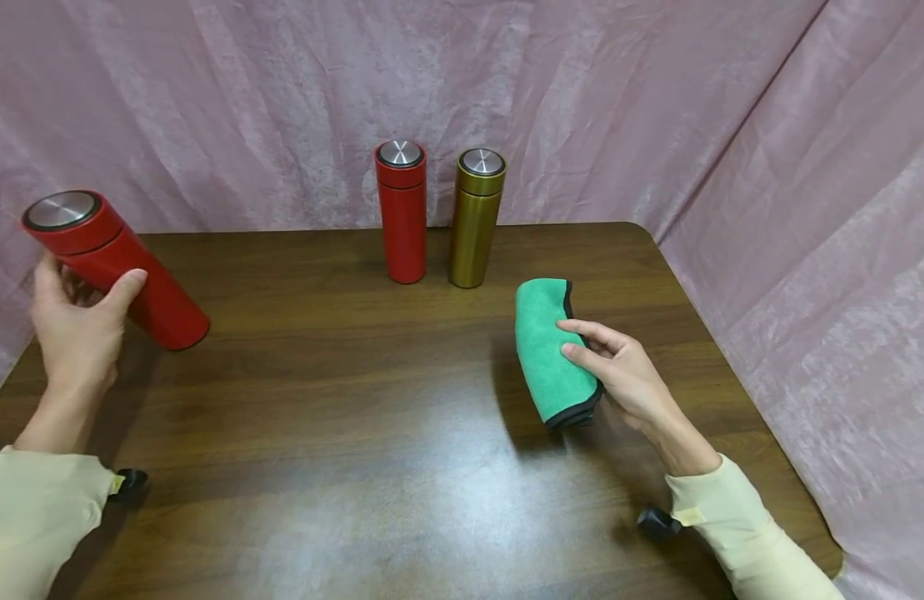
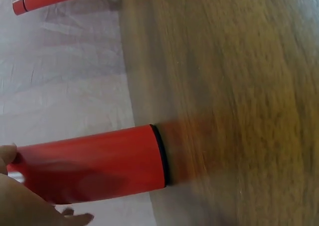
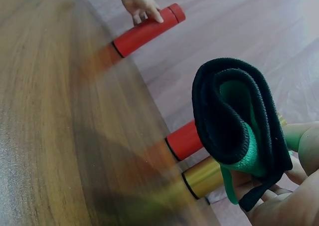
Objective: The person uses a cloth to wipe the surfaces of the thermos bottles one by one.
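At the left, my left hand (image 1: 79,337) grips a red thermos flask (image 1: 150,287) round its upper body, thumb on the near side. The flask leans with its silver-topped lid to the left; in the left wrist view its dark base (image 2: 160,155) shows close over the wood. On the right, my right hand (image 1: 630,375) pinches a folded green cloth (image 1: 547,346) with black edging by its right side. The right wrist view looks at the cloth's rolled end (image 3: 234,118), its layers curled inside one another. The cloth casts a shadow on the table beneath it.
A second red flask (image 1: 404,221) and a gold flask (image 1: 475,229) stand upright side by side near the back edge of the brown wooden table (image 1: 319,400). Pink curtains (image 1: 297,108) hang behind the table and along its right side.
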`<state>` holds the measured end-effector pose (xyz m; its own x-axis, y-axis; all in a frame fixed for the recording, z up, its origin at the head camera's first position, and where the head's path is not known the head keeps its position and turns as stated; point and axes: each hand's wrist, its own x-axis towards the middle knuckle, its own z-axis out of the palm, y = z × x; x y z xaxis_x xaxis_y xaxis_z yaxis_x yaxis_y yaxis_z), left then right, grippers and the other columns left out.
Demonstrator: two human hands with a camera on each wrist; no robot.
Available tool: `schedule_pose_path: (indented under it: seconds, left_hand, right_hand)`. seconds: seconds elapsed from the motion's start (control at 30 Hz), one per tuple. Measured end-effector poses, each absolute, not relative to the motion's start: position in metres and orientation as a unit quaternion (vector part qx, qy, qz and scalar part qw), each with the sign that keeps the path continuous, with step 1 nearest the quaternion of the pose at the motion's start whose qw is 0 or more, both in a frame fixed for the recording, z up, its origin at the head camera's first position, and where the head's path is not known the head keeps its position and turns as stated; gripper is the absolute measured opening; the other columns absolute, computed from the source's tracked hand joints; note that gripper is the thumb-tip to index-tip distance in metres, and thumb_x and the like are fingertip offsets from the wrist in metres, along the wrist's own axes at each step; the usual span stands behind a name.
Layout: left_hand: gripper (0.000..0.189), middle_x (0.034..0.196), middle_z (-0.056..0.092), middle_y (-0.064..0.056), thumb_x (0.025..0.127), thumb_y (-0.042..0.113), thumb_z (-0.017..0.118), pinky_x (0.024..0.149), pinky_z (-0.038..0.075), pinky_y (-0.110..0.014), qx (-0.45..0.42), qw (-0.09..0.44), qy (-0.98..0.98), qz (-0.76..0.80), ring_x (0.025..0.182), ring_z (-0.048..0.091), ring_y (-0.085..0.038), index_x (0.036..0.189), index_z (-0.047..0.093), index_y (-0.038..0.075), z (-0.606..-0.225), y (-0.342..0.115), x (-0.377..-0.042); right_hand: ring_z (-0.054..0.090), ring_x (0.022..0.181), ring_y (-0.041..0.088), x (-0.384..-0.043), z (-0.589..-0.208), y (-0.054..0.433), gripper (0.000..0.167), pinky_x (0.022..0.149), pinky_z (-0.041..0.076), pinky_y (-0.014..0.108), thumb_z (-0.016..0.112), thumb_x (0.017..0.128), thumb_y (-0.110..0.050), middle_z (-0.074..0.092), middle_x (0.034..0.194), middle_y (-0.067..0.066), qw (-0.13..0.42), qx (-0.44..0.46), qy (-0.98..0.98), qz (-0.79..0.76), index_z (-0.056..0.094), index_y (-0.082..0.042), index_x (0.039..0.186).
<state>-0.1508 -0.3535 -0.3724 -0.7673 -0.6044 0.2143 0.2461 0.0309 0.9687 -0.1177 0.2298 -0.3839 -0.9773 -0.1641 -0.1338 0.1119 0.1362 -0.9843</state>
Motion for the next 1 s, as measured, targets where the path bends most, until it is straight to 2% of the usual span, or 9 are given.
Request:
schedule_pose_path:
  seconds: [0.1, 0.23, 0.37, 0.47, 0.57, 0.63, 0.8, 1.0]
  left_hand:
    - [0.08, 0.139, 0.052, -0.001, 0.084, -0.007, 0.073, 0.104, 0.039, -0.016, 0.148, 0.335, -0.662, -0.654, 0.128, 0.049, -0.013, 0.153, 0.042, 0.019, -0.368, -0.344, -0.145]
    - [0.074, 0.149, 0.037, -0.003, 0.089, 0.0, 0.062, 0.111, 0.028, -0.013, 0.16, 0.422, -0.672, -0.587, 0.139, 0.034, -0.009, 0.155, 0.03, 0.008, -0.359, -0.322, -0.133]
    - [0.056, 0.144, 0.044, -0.005, 0.091, 0.004, 0.056, 0.109, 0.03, -0.017, 0.128, 0.518, -0.682, -0.499, 0.132, 0.039, -0.011, 0.145, 0.04, 0.0, -0.352, -0.295, -0.125]
    - [0.047, 0.133, 0.051, -0.002, 0.09, 0.003, 0.055, 0.103, 0.037, -0.023, 0.078, 0.536, -0.687, -0.484, 0.124, 0.047, -0.016, 0.137, 0.05, 0.004, -0.346, -0.273, -0.124]
    - [0.043, 0.127, 0.054, 0.003, 0.09, 0.001, 0.059, 0.099, 0.04, -0.025, 0.025, 0.513, -0.71, -0.482, 0.12, 0.052, -0.019, 0.132, 0.056, 0.004, -0.346, -0.255, -0.131]
    - [0.041, 0.126, 0.058, -0.001, 0.09, -0.001, 0.063, 0.099, 0.042, -0.025, -0.007, 0.488, -0.732, -0.475, 0.121, 0.054, -0.02, 0.131, 0.059, 0.002, -0.348, -0.246, -0.141]
    - [0.044, 0.132, 0.059, -0.017, 0.092, -0.001, 0.07, 0.098, 0.045, -0.028, -0.082, 0.42, -0.781, -0.455, 0.123, 0.055, -0.026, 0.135, 0.058, -0.005, -0.353, -0.221, -0.172]
    - [0.05, 0.136, 0.057, -0.016, 0.094, 0.006, 0.073, 0.1, 0.047, -0.04, -0.103, 0.354, -0.798, -0.476, 0.127, 0.055, -0.026, 0.14, 0.056, -0.002, -0.354, -0.19, -0.2]
  right_hand:
    - [0.062, 0.098, 0.014, -0.118, -0.382, 0.229, 0.043, 0.08, 0.057, 0.025, 0.073, 0.099, -0.021, 0.061, 0.121, 0.003, 0.112, -0.016, 0.747, -0.656, 0.064, -0.011, 0.14]
    - [0.062, 0.097, 0.015, -0.118, -0.379, 0.228, 0.043, 0.08, 0.057, 0.026, 0.073, 0.099, -0.021, 0.06, 0.122, 0.005, 0.118, -0.019, 0.745, -0.656, 0.063, -0.011, 0.141]
    - [0.063, 0.095, 0.014, -0.118, -0.376, 0.229, 0.043, 0.078, 0.058, 0.026, 0.072, 0.1, -0.02, 0.06, 0.123, 0.005, 0.116, -0.028, 0.75, -0.651, 0.063, -0.011, 0.141]
    - [0.063, 0.094, 0.013, -0.119, -0.374, 0.229, 0.042, 0.078, 0.058, 0.026, 0.072, 0.1, -0.02, 0.06, 0.123, 0.004, 0.114, -0.031, 0.755, -0.645, 0.063, -0.012, 0.141]
    - [0.064, 0.095, 0.014, -0.12, -0.373, 0.23, 0.042, 0.079, 0.058, 0.027, 0.072, 0.1, -0.02, 0.06, 0.125, 0.005, 0.116, -0.031, 0.755, -0.644, 0.064, -0.013, 0.141]
    - [0.064, 0.097, 0.014, -0.12, -0.372, 0.229, 0.042, 0.08, 0.058, 0.027, 0.072, 0.1, -0.02, 0.06, 0.127, 0.005, 0.117, -0.032, 0.756, -0.643, 0.064, -0.013, 0.141]
    - [0.062, 0.101, 0.015, -0.12, -0.37, 0.229, 0.043, 0.082, 0.057, 0.026, 0.072, 0.1, -0.02, 0.058, 0.131, 0.004, 0.118, -0.033, 0.755, -0.645, 0.064, -0.013, 0.141]
    - [0.062, 0.103, 0.016, -0.121, -0.368, 0.228, 0.043, 0.082, 0.057, 0.026, 0.071, 0.1, -0.02, 0.058, 0.133, 0.004, 0.116, -0.042, 0.752, -0.648, 0.063, -0.013, 0.142]
